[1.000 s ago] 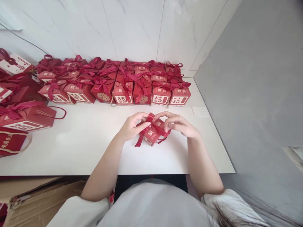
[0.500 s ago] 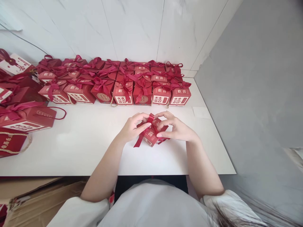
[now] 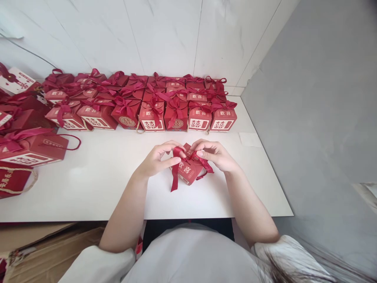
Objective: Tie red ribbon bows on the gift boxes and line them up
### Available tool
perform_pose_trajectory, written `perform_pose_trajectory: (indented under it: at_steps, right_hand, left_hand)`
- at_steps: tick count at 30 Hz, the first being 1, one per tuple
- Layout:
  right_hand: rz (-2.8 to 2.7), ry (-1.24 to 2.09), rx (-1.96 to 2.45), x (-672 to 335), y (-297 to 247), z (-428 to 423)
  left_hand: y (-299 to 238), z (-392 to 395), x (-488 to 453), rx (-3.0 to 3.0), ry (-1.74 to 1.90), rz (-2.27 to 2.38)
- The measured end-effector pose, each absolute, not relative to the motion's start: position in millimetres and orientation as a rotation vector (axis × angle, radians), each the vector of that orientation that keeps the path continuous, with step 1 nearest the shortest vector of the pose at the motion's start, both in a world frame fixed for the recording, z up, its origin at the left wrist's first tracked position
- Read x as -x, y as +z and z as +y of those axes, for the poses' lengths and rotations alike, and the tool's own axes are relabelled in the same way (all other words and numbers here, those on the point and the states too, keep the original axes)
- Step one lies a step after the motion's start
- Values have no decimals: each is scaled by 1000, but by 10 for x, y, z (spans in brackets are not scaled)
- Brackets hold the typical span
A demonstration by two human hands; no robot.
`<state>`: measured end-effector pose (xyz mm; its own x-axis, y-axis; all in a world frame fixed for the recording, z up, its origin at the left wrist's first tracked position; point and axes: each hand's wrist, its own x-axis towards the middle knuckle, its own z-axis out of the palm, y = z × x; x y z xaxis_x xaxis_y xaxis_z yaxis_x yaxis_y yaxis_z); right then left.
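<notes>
A small red gift box (image 3: 188, 172) with pale lettering sits at an angle on the white table, between my hands. Over its top runs a red ribbon (image 3: 174, 177), one tail hanging down the left side and another lying to the right. My left hand (image 3: 160, 159) pinches a loop of the ribbon between thumb and fingers, left of the box's middle. On the other side, my right hand (image 3: 213, 155) is closed on the ribbon's right part near the knot. The knot itself is partly hidden by fingertips. A dark red cord shows at the box's lower right.
Rows of red boxes with ribbon bows (image 3: 177, 114) stand along the tiled wall. Larger red boxes (image 3: 35, 147) with cord handles crowd the left. A white slip (image 3: 249, 139) lies at right, near the grey wall. Cardboard (image 3: 53, 255) is below the table's front edge (image 3: 188, 218).
My hands have moved apart, drawing the ribbon out to both sides. More of the box's front and top shows, and the right ribbon tail has come into view.
</notes>
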<state>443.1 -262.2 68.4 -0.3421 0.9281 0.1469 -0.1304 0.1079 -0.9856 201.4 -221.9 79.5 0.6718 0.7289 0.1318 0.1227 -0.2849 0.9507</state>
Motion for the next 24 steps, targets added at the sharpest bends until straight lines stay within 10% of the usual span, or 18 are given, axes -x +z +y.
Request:
perform_pose_trajectory:
  at_steps: [24]
  right_hand:
    - [-1286, 1491, 841, -4448, 651, -2606]
  left_hand:
    - [806, -2229, -1996, -1703, 699, 535]
